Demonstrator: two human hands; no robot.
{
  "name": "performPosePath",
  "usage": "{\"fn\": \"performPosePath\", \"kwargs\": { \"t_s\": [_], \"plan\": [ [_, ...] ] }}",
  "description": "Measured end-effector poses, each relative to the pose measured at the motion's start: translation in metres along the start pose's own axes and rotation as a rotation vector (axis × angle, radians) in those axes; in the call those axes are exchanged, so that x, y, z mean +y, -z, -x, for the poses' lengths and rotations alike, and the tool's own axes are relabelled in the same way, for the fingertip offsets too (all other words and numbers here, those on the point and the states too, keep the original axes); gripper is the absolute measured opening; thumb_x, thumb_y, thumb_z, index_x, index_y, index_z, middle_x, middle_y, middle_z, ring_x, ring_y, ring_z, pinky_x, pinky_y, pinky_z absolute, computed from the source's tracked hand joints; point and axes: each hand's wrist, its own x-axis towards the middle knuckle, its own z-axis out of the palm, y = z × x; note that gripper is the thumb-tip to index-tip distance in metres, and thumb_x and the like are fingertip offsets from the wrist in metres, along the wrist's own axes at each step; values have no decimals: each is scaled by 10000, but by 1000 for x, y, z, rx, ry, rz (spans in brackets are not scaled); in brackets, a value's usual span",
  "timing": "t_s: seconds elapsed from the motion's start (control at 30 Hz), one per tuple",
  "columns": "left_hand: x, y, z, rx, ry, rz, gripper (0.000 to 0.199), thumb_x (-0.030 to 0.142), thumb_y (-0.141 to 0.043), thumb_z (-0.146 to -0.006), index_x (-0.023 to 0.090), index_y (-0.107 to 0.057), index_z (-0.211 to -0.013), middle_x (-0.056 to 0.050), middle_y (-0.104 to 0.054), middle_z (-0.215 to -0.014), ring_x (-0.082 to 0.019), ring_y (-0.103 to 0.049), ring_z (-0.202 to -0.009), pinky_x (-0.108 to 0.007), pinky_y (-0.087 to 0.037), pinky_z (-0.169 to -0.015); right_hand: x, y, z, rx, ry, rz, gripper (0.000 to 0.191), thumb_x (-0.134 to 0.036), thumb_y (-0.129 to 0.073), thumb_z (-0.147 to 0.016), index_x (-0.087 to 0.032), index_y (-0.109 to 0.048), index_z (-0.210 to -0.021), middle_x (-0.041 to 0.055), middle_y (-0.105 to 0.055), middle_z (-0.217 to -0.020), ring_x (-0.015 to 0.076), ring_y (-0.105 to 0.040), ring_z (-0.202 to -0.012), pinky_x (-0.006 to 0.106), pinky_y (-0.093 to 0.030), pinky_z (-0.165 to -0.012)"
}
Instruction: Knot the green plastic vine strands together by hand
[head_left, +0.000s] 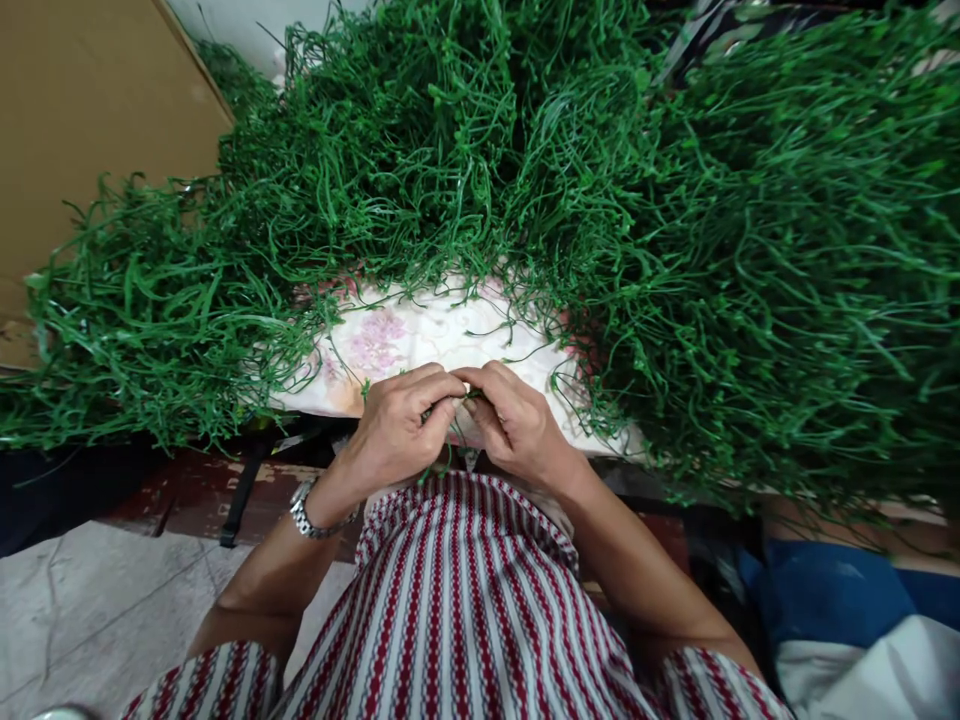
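Both hands meet at the front edge of a white flowered cloth (442, 335), fingertips close together. My left hand (409, 420), with a metal watch on its wrist, is closed on a thin green stem that shows between the fingers. My right hand (514, 420) is closed in a pinch on the same bit of green; its thumb and forefinger touch it beside the left fingertips. A thin stem end hangs below the hands. Big heaps of long green stems (465, 150) lie behind the hands, and a few loose stems are on the cloth.
Green stems also spread far left (150, 320) and far right (810, 270). A brown board (90, 130) stands at the upper left. A dark strap (241, 495) hangs from the table's front edge. Blue and pale fabric (840, 595) is at the lower right.
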Motion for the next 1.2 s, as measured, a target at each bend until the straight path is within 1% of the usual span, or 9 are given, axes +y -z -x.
{"fn": "performPosePath", "kwargs": {
  "t_s": [0.23, 0.37, 0.47, 0.6, 0.67, 0.8, 0.87, 1.03, 1.2],
  "plan": [
    [5, 13, 6, -186, -291, -307, 219, 23, -415, -722, 175, -524, -608, 4, -470, -572, -126, -410, -570, -279, -303, -544, -20, 22, 12, -352, 18, 347, 137, -82, -396, -781, -147, -515, -806, 26, -513, -685, 119, -412, -524, 254, -297, -475],
    [17, 18, 15, -239, -446, -272, 214, 16, -412, -688, 179, -500, -582, 6, -446, -547, -131, -374, -549, -286, -280, -516, -35, 32, 26, -410, 86, 328, 205, -42, -389, -701, -142, -528, -814, 41, -539, -688, 123, -410, -508, 259, -305, -456],
    [19, 29, 23, -247, -489, -233, 202, 17, -421, -684, 184, -500, -603, 10, -455, -544, -129, -367, -536, -286, -285, -507, -40, 48, 37, -362, 115, 288, 240, -34, -390, -708, -151, -547, -847, 47, -556, -678, 137, -439, -524, 269, -322, -457],
    [7, 44, 26, -123, -339, -78, 172, 21, -470, -714, 174, -545, -738, 5, -519, -603, -114, -429, -565, -267, -358, -542, -37, 74, 44, -154, 23, 250, 245, -52, -448, -772, -171, -560, -955, 53, -588, -698, 152, -516, -608, 284, -364, -514],
    [0, 41, 20, -76, -255, -16, 155, 33, -505, -749, 173, -568, -771, 0, -551, -631, -109, -477, -597, -256, -393, -569, -33, 75, 37, -149, 1, 198, 247, -85, -465, -812, -188, -558, -1016, 49, -598, -721, 155, -535, -640, 284, -378, -534],
    [-3, 23, 3, 112, -2, 167, 94, 97, -559, -783, 164, -608, -740, -1, -568, -641, -100, -524, -607, -232, -410, -562, -22, 50, 12, -27, -123, 9, 238, -243, -506, -858, -183, -553, -1084, 56, -596, -824, 148, -534, -681, 279, -414, -591],
    [-2, 14, -2, 148, 74, 236, 75, 123, -584, -777, 167, -636, -745, -9, -565, -677, -107, -532, -651, -236, -419, -587, -16, 29, 2, 10, -185, -107, 336, -349, -585, -815, -168, -550, -1096, 52, -584, -857, 128, -510, -656, 265, -415, -583],
    [-2, 5, -2, 169, 161, 448, 61, 171, -619, -768, 184, -678, -771, -6, -585, -660, -111, -535, -636, -238, -429, -579, -6, -9, -4, -42, -329, -452, 226, -348, -580, -817, -159, -564, -939, -12, -547, -705, 86, -485, -591, 209, -404, -539],
    [-7, 7, 2, 111, 217, 561, 110, 123, -601, -763, 185, -679, -810, -19, -662, -752, -124, -593, -711, -246, -472, -659, -3, -14, 4, -3, -392, -581, 206, -333, -596, -800, -164, -537, -902, -26, -518, -677, 81, -485, -568, 200, -412, -509]
  ]
}}
